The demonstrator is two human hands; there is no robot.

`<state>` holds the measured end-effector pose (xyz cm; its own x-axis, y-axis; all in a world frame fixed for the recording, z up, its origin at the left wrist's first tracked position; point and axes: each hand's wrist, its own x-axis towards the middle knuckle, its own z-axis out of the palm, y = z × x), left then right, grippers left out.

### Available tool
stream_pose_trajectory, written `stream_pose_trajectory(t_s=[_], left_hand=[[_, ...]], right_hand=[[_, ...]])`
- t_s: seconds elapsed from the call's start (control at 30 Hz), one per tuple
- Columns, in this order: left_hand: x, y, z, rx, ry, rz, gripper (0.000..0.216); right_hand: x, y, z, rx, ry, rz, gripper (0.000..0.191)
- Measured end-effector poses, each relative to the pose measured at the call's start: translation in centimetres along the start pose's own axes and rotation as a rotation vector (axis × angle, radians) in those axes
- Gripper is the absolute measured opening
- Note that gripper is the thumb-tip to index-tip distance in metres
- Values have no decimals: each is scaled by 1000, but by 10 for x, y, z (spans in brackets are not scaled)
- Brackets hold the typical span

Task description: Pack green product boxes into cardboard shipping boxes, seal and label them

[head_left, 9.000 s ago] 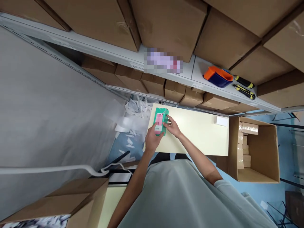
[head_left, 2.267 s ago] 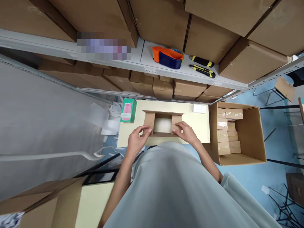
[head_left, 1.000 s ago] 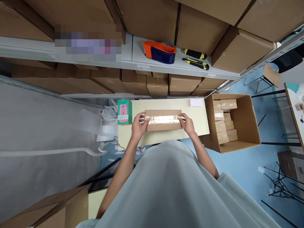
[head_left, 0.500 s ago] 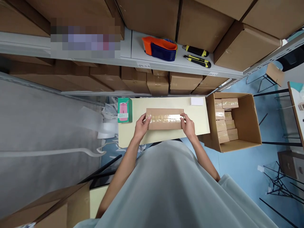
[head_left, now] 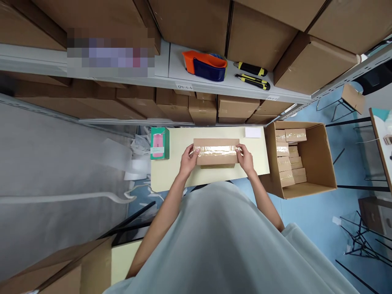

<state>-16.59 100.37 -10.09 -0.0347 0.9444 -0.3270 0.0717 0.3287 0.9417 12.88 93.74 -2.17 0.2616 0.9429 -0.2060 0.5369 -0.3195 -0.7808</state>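
A small brown cardboard box (head_left: 216,143) with a strip of clear tape along its top sits on the pale yellow table (head_left: 177,171). My left hand (head_left: 189,160) grips its left end with curled fingers. My right hand (head_left: 245,158) grips its right end the same way. The box looks raised a little, with a shadow below its near edge. A green carton with a pink picture (head_left: 159,143) lies at the table's left edge, apart from both hands.
A white pad (head_left: 252,132) lies at the table's far right corner. An open carton (head_left: 318,163) holding several taped small boxes stands on the floor to the right. On the shelf above lie an orange and blue tape dispenser (head_left: 204,65) and two yellow-black knives (head_left: 251,76). Paper scraps lie at the left.
Earlier I held the green carton, then an open small box with its flaps up. Now that box is turned taped side up, and in the last half second it has shifted slightly right between my hands.
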Motion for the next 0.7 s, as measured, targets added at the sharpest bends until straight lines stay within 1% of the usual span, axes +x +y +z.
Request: stream_pose_trajectory(t_s=[0.13, 0.23, 0.3, 0.37, 0.53, 0.6, 0.7], left_hand=[[17, 7, 3, 16, 29, -13, 64], [18, 13, 3, 45, 23, 6, 64], [10, 15, -1, 73, 16, 3, 65], [-3, 13, -7, 102, 12, -4, 66], [-44, -1, -28, 147, 9, -25, 68], [-54, -5, -34, 160, 18, -19, 69], [-54, -7, -36, 178, 31, -5, 72]], right_hand=[[23, -7, -2, -23, -26, -42, 34], [27, -11, -6, -34, -33, -43, 34], [19, -11, -8, -25, -34, -21, 33], [4, -10, -8, -7, -38, 3, 33], [-36, -8, 0, 44, -67, 50, 35], [-40, -9, 4, 43, -75, 52, 35], [-34, -14, 10, 14, -90, 35, 35]])
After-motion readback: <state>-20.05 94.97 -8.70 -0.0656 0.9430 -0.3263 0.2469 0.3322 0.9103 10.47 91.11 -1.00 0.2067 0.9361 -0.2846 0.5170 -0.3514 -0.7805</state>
